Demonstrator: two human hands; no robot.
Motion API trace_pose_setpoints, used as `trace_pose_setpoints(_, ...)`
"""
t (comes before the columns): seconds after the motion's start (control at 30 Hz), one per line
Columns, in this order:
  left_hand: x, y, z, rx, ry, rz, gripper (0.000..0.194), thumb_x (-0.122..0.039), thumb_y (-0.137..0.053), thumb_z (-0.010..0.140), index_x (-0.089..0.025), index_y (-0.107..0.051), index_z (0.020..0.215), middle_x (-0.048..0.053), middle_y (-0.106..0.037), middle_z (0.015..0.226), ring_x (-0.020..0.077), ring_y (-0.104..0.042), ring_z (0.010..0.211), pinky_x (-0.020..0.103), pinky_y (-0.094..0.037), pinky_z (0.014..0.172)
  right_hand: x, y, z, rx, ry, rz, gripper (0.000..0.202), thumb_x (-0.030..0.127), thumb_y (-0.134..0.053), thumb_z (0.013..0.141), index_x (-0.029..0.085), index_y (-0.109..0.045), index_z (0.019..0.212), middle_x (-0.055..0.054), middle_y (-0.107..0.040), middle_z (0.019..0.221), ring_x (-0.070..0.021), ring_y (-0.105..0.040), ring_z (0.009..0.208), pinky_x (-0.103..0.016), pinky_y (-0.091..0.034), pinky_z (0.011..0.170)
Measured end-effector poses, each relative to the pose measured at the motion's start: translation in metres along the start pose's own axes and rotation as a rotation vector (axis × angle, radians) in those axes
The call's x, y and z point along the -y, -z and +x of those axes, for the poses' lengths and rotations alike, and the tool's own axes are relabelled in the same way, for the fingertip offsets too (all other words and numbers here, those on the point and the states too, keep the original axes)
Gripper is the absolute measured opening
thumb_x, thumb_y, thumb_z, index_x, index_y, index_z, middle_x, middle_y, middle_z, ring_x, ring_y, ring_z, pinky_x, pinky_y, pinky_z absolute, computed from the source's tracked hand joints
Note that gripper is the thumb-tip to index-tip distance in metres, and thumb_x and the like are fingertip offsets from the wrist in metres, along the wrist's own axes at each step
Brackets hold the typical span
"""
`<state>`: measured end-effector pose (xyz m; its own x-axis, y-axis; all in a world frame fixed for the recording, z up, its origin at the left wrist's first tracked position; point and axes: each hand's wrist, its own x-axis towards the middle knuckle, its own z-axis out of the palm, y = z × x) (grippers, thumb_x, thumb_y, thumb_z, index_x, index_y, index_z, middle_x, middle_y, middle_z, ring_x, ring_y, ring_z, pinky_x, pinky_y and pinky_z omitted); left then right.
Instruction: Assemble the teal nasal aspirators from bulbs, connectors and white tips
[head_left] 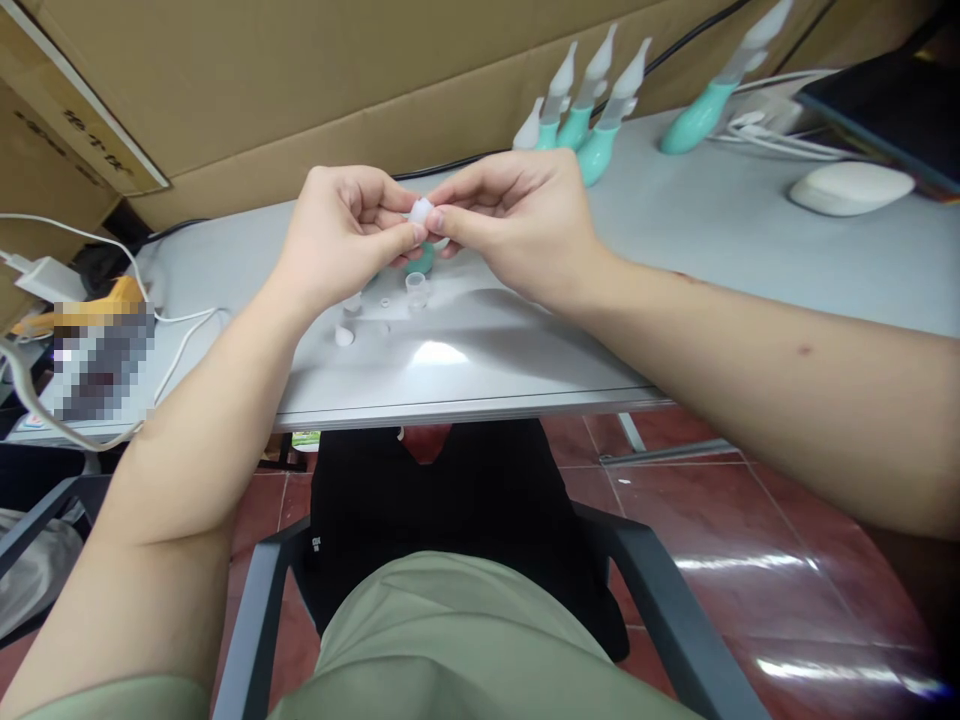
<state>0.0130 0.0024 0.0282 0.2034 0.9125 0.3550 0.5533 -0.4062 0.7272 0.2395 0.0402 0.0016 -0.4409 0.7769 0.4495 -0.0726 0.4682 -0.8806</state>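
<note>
Above the grey desk, my left hand (356,230) and my right hand (521,215) meet, both pinching one small translucent white plastic piece (421,210) between thumbs and fingers. Its exact kind is partly hidden by my fingertips. Just beneath it, a teal bulb (420,262) shows in part behind the fingers. On the desk below lie a clear plastic cup-like part (417,291), a small white cone-shaped tip (344,335), a tiny ring (385,302) and another small translucent piece (352,302) partly behind my left hand.
Several teal bulb aspirators with white tips (598,140) stand behind my right hand; another aspirator (701,115) leans farther right. A white mouse (852,188), cables and a dark device (885,110) occupy the right. A charger (52,280) and a blurred-out object (105,365) lie left. Cardboard (337,80) walls the back.
</note>
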Motion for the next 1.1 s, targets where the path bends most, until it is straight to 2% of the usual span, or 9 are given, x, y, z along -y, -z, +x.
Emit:
trace_pose_setpoints(0.07, 0.000, 0.000, 0.000, 0.000, 0.019, 0.002, 0.044, -0.068, -0.102, 0.099, -0.027, -0.089, 0.112, 0.006, -0.096, 0.102, 0.0300, -0.090, 0.103, 0.053, -0.080, 0.090, 0.001, 0.001, 0.000, -0.007, -0.004, 0.010, 0.023, 0.036, -0.101, 0.098, 0.028, -0.080, 0.103, -0.010, -0.091, 0.113, -0.0290, -0.080, 0.102, -0.050, -0.066, 0.101)
trace_pose_setpoints(0.17, 0.001, 0.000, -0.001, -0.004, 0.018, 0.012, 0.047, -0.068, -0.103, 0.100, -0.025, -0.091, 0.114, 0.006, -0.096, 0.101, 0.0280, -0.089, 0.102, 0.049, -0.079, 0.090, 0.002, 0.005, 0.002, 0.064, -0.003, 0.016, 0.041, 0.041, -0.111, 0.092, 0.029, -0.073, 0.099, -0.008, -0.085, 0.113, -0.0274, -0.077, 0.105, -0.046, -0.064, 0.103)
trace_pose_setpoints(0.27, 0.002, -0.001, -0.003, -0.011, -0.011, 0.029, 0.044, -0.066, -0.100, 0.103, -0.024, -0.091, 0.115, 0.006, -0.095, 0.101, 0.0285, -0.090, 0.101, 0.050, -0.081, 0.092, 0.000, 0.009, 0.006, 0.156, -0.014, 0.032, 0.054, 0.052, -0.115, 0.090, 0.030, -0.068, 0.102, -0.006, -0.079, 0.110, -0.0266, -0.074, 0.105, -0.045, -0.062, 0.105)
trace_pose_setpoints(0.43, 0.003, -0.001, -0.005, 0.000, -0.039, 0.034, 0.043, -0.063, -0.097, 0.108, -0.022, -0.090, 0.117, 0.008, -0.093, 0.099, 0.0297, -0.094, 0.101, 0.048, -0.083, 0.092, -0.012, 0.014, 0.013, 0.244, -0.005, 0.053, 0.075, 0.078, -0.117, 0.082, 0.030, -0.062, 0.102, -0.003, -0.072, 0.097, -0.0256, -0.068, 0.092, -0.044, -0.062, 0.091)
trace_pose_setpoints(0.57, 0.007, 0.000, -0.004, -0.002, -0.049, 0.035, 0.037, -0.056, -0.096, 0.109, -0.021, -0.090, 0.118, 0.007, -0.091, 0.097, 0.0300, -0.094, 0.099, 0.048, -0.084, 0.090, -0.015, 0.016, 0.014, 0.257, -0.013, 0.083, 0.080, 0.086, -0.115, 0.081, 0.030, -0.061, 0.102, -0.001, -0.073, 0.096, -0.0240, -0.071, 0.090, -0.043, -0.065, 0.090)
trace_pose_setpoints(0.73, 0.017, -0.001, -0.001, -0.009, -0.071, 0.034, 0.026, -0.046, -0.092, 0.110, -0.021, -0.092, 0.117, 0.006, -0.089, 0.100, 0.0291, -0.094, 0.097, 0.050, -0.084, 0.094, -0.007, 0.020, 0.011, 0.220, -0.069, 0.033, 0.068, 0.077, -0.114, 0.083, 0.033, -0.063, 0.095, -0.003, -0.079, 0.094, -0.0315, -0.079, 0.098, -0.051, -0.068, 0.089)
trace_pose_setpoints(0.87, 0.023, -0.002, -0.001, -0.035, -0.112, 0.051, 0.028, -0.048, -0.093, 0.107, -0.021, -0.093, 0.114, 0.005, -0.089, 0.102, 0.0291, -0.093, 0.098, 0.051, -0.083, 0.097, -0.001, 0.020, 0.011, 0.179, -0.122, 0.045, 0.063, 0.065, -0.120, 0.072, 0.034, -0.067, 0.085, -0.003, -0.081, 0.088, -0.0348, -0.079, 0.094, -0.057, -0.070, 0.090)
trace_pose_setpoints(0.97, 0.021, -0.001, -0.002, -0.045, -0.153, 0.075, 0.030, -0.052, -0.093, 0.107, -0.023, -0.095, 0.115, 0.006, -0.090, 0.107, 0.0301, -0.093, 0.101, 0.051, -0.082, 0.096, 0.001, 0.021, 0.012, 0.148, -0.156, 0.079, 0.057, 0.050, -0.123, 0.065, 0.033, -0.070, 0.081, -0.004, -0.084, 0.090, -0.0341, -0.078, 0.093, -0.057, -0.069, 0.092)
trace_pose_setpoints(1.1, 0.008, 0.011, -0.005, -0.052, -0.179, 0.123, 0.033, -0.057, -0.096, 0.102, -0.027, -0.098, 0.115, 0.008, -0.093, 0.108, 0.0288, -0.088, 0.102, 0.047, -0.077, 0.093, 0.004, 0.029, 0.014, 0.177, -0.155, 0.105, 0.045, 0.032, -0.119, 0.066, 0.033, -0.081, 0.090, -0.004, -0.087, 0.094, -0.0298, -0.076, 0.091, -0.052, -0.067, 0.094)
